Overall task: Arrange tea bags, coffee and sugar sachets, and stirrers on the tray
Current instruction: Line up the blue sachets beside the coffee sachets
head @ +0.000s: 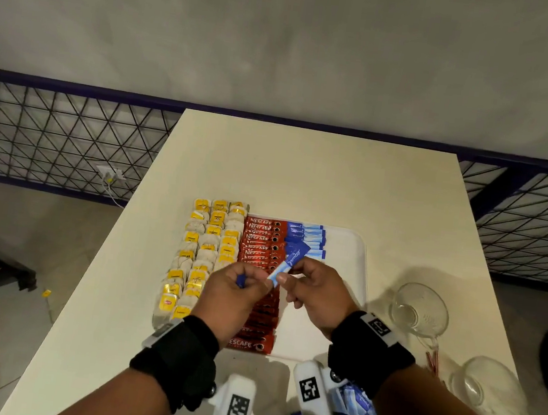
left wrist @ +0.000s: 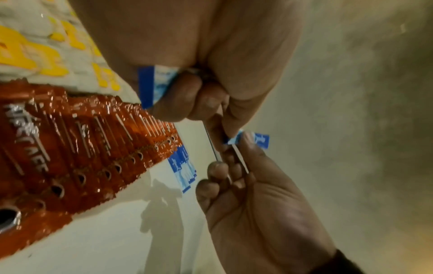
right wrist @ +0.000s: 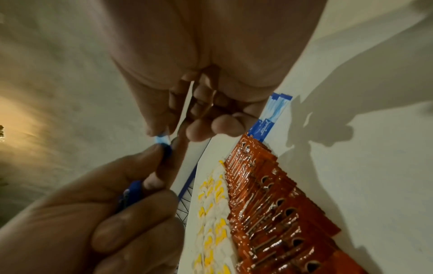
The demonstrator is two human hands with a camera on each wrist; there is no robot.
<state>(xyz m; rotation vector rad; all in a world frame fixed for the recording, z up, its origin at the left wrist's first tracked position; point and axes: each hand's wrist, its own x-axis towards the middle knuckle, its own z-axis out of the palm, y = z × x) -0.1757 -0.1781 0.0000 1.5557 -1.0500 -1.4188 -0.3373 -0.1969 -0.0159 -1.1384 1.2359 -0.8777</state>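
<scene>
- Your white tray (head: 360, 269) sits mid-table (head: 304, 176); tea bags (head: 205, 250) fill its left, red coffee sachets (head: 263, 237) the middle, blue sugar sachets (head: 307, 235) beside them
- Your right hand (head: 315, 291) pinches one blue sachet (head: 288, 261) above the coffee
- Your left hand (head: 233, 292) curls round further blue sachets (left wrist: 152, 85)

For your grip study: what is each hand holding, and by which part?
Right hand pinches a blue sugar sachet at its pale lower end. Left hand holds further blue sachets in curled fingers.
</scene>
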